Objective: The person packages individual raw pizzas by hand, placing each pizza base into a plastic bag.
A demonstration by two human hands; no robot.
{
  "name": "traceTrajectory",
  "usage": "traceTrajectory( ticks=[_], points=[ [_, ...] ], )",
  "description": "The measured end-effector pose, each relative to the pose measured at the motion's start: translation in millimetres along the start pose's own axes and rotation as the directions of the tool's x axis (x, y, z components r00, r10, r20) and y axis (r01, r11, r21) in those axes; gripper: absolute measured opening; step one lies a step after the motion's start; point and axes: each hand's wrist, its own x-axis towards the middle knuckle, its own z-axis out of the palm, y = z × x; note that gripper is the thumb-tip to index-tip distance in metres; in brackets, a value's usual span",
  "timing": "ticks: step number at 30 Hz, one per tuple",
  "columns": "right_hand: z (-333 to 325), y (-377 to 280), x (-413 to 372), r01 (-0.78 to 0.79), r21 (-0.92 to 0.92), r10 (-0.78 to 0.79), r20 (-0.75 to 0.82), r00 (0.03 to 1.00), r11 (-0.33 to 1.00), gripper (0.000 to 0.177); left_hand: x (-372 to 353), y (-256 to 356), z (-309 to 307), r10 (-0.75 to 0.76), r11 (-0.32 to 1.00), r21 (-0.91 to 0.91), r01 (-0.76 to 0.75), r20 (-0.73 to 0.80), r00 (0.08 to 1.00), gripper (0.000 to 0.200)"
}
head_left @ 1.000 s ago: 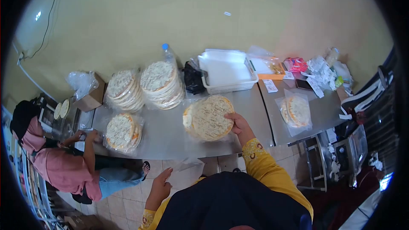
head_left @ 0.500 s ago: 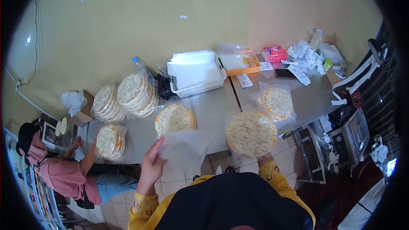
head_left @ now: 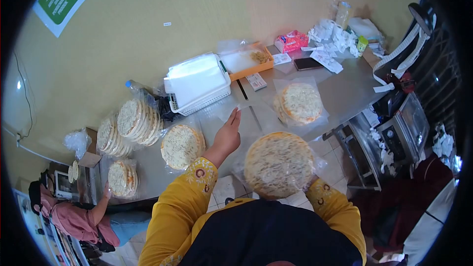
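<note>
Over the front edge of the table I hold a large round pizza (head_left: 279, 165), topped with pale shreds and wrapped in clear plastic. My right hand (head_left: 314, 181) grips its right side from below, with most of the fingers hidden. My left hand (head_left: 225, 137) reaches forward over the tabletop, fingers straight and pressed together at a thin clear plastic sheet (head_left: 249, 105). Left of that hand lies a wrapped pizza (head_left: 183, 146). Farther right, a small stack of wrapped pizzas (head_left: 300, 103) rests on the table.
Stacked pizzas (head_left: 131, 120) stand at the left, near a co-worker (head_left: 79, 219) touching another stack (head_left: 122, 179). Along the wall are a white basket (head_left: 207, 99) of sheets, an orange box (head_left: 253, 71), a phone (head_left: 308, 64) and crumpled paper (head_left: 340, 37). A metal rack (head_left: 362, 162) stands right.
My left hand has moved forward and right with the plastic sheet, onto the tabletop. The held pizza has come slightly closer to me. The view has turned and shifted right.
</note>
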Motion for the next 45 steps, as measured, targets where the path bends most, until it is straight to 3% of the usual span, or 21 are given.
traceTrajectory(
  ticks=[3, 6, 12, 15, 18, 21, 24, 27, 30, 33, 39, 45],
  points=[
    [-10.4, 23.7, 11.6, -0.045, 0.049, 0.046, -0.016, 0.999, 0.998, 0.056, -5.2, 8.3, -8.0, 0.003, 1.0, -0.008, -0.002, 0.107, 0.994, 0.071],
    [-15.4, 41.2, 26.0, -0.073, 0.081, 0.074, -0.015, 0.997, 0.994, 0.057, -13.1, -9.5, -3.7, 0.106, 0.994, -0.04, -0.1, 0.165, 0.981, 0.074],
    [-16.7, 55.6, 57.2, -0.082, 0.105, 0.083, -0.004, 0.997, 0.991, 0.058, -34.7, -14.8, -13.4, 0.22, 0.971, -0.115, -0.208, 0.1, 0.97, 0.072],
    [-18.3, 57.9, 67.6, -0.081, 0.108, 0.083, -0.006, 0.997, 0.991, 0.059, -39.7, -10.9, -0.2, 0.266, 0.962, -0.061, -0.267, -0.036, 0.963, 0.072],
    [-20.1, 58.6, 75.8, -0.08, 0.109, 0.081, -0.006, 0.997, 0.991, 0.06, -43.3, -12.1, 11.7, 0.221, 0.972, -0.037, -0.232, -0.193, 0.956, 0.061],
    [-21.8, 59.3, 81.8, -0.075, 0.108, 0.076, -0.007, 0.997, 0.991, 0.061, -47.3, -24.1, 28.5, 0.058, 0.976, -0.18, -0.123, -0.327, 0.943, 0.041],
    [-22.9, 60.7, 89.7, -0.069, 0.114, 0.07, -0.008, 0.998, 0.991, 0.061, -44.2, -21.0, 24.6, -0.063, 0.997, -0.064, 0.041, -0.397, 0.916, 0.018],
    [-23.6, 65.0, 100.7, -0.056, 0.121, 0.057, -0.001, 0.998, 0.991, 0.062, -49.7, -30.1, 28.4, -0.231, 0.973, -0.033, 0.229, -0.144, 0.962, 0.009],
    [-24.0, 72.7, 114.8, -0.038, 0.138, 0.038, 0.003, 0.999, 0.99, 0.063, -51.2, -21.4, 26.4, -0.151, 0.983, -0.119, 0.141, -0.088, 0.985, 0.008],
    [-25.5, 84.4, 129.3, -0.009, 0.157, 0.008, 0.001, 1.0, 0.988, 0.064, -56.4, -9.5, 33.8, -0.085, 0.971, -0.235, 0.053, -0.13, 0.988, 0.01],
    [-27.6, 100.6, 149.1, 0.04, 0.174, -0.039, -0.013, 0.999, 0.984, 0.066, -72.1, 17.3, 48.0, -0.221, 0.876, -0.442, 0.193, -0.013, 0.975, 0.01],
    [-27.6, 99.7, 156.0, 0.05, 0.149, -0.049, -0.016, 0.999, 0.988, 0.067, -73.1, 11.1, 55.5, -0.287, 0.806, -0.532, 0.26, 0.033, 0.957, 0.017]
  ],
)
